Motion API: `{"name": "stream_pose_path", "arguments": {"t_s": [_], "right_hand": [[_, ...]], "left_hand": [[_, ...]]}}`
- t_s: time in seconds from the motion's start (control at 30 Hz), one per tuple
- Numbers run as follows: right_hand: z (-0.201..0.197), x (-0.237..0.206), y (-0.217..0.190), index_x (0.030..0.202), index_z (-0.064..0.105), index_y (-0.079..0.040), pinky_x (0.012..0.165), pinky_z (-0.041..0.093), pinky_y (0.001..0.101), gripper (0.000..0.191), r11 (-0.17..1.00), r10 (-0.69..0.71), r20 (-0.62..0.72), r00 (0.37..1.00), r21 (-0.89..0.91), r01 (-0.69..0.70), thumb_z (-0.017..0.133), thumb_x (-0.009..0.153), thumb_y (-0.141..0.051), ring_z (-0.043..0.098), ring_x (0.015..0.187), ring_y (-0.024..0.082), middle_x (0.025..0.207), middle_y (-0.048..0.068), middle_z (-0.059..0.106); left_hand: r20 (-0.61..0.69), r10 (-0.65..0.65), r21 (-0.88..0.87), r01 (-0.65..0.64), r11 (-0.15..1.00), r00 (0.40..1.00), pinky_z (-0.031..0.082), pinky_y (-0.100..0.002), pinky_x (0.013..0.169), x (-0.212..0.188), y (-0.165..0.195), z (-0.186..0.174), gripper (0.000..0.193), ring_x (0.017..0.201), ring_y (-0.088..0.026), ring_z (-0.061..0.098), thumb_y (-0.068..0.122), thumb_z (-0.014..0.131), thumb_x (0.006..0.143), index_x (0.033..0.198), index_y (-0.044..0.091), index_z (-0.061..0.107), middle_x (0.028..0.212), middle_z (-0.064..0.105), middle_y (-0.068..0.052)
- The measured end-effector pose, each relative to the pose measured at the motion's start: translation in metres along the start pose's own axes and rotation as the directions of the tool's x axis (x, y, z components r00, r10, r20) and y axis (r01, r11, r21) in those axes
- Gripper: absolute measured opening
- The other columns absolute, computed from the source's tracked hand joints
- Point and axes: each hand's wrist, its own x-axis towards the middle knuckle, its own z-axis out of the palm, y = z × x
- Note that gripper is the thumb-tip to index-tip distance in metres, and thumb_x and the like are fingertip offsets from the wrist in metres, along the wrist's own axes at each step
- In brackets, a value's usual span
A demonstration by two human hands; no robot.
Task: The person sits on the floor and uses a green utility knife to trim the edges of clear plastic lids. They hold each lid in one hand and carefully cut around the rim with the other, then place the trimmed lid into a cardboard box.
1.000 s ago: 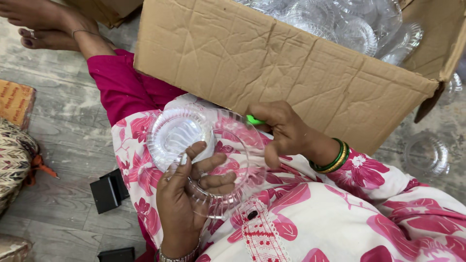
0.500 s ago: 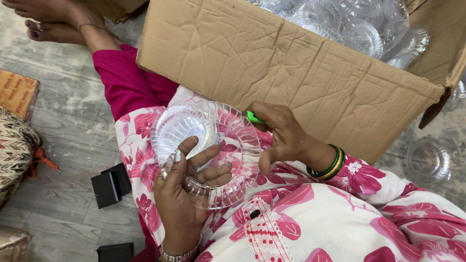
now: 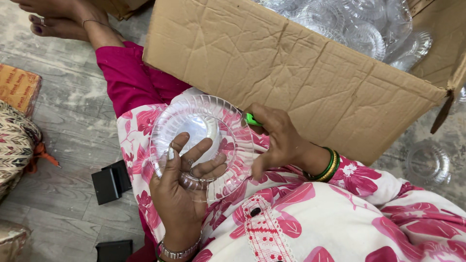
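Over the lap, clear plate now flatter, both hands gripping

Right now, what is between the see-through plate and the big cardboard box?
In the head view, the right hand, pinching a small green thing, sits between the clear ribbed plastic plate and the brown cardboard box.

The plate is clear plastic — glossy, with fine ribs around its rim. More clear, shiny plates fill the cardboard box, whose brown paper face is matt and creased. The floor looks like grey wood-grain planks — smooth. The printed cloth is soft and matt. Two black blocks look matt.
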Motion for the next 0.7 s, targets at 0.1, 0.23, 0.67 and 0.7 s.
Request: {"name": "stream_pose_path", "arguments": {"t_s": [0.1,0.23,0.67,0.7], "right_hand": [[0.007,0.001,-0.002,0.104,0.051,-0.002,0.062,0.038,0.0337,0.093,0.996,0.019,-0.032,0.999,-0.091,-0.022,0.069,0.066,-0.084,0.044,0.070,0.016,0.081,0.005,0.042],[0.016,-0.006,0.007,0.098,0.049,-0.004,0.059,0.037,0.0341,0.089,0.990,0.075,-0.069,0.995,-0.111,-0.082,0.068,0.066,-0.085,0.041,0.066,0.017,0.076,0.004,0.039],[0.027,-0.005,0.003,0.109,0.055,-0.003,0.060,0.038,0.0326,0.086,0.989,0.075,-0.100,0.992,-0.122,-0.087,0.063,0.077,-0.082,0.046,0.068,0.019,0.079,0.006,0.044],[0.026,-0.003,0.001,0.110,0.054,-0.001,0.059,0.038,0.0328,0.090,0.993,0.051,-0.094,0.994,-0.100,-0.061,0.065,0.075,-0.083,0.046,0.067,0.018,0.079,0.006,0.044]], "left_hand": [[-0.017,0.016,0.001,-0.016,1.000,1.000,0.065,-0.051,0.073,-0.001,0.002,0.000,0.046,0.087,-0.042,0.074,0.026,0.040,0.107,0.138,-0.007,0.047,0.115,0.068,-0.033],[-0.012,0.030,-0.017,-0.030,0.999,0.999,0.065,-0.051,0.073,-0.001,0.002,0.001,0.046,0.088,-0.042,0.074,0.026,0.041,0.107,0.139,-0.006,0.047,0.117,0.068,-0.034],[-0.031,0.081,-0.066,-0.083,0.994,0.996,0.063,-0.056,0.082,0.002,0.002,-0.002,0.043,0.093,-0.045,0.073,0.022,0.036,0.108,0.142,-0.003,0.044,0.121,0.066,-0.030],[-0.024,0.081,-0.070,-0.082,0.994,0.996,0.063,-0.056,0.082,0.002,0.002,-0.002,0.043,0.093,-0.045,0.073,0.022,0.036,0.108,0.142,-0.003,0.044,0.121,0.066,-0.030]]}}
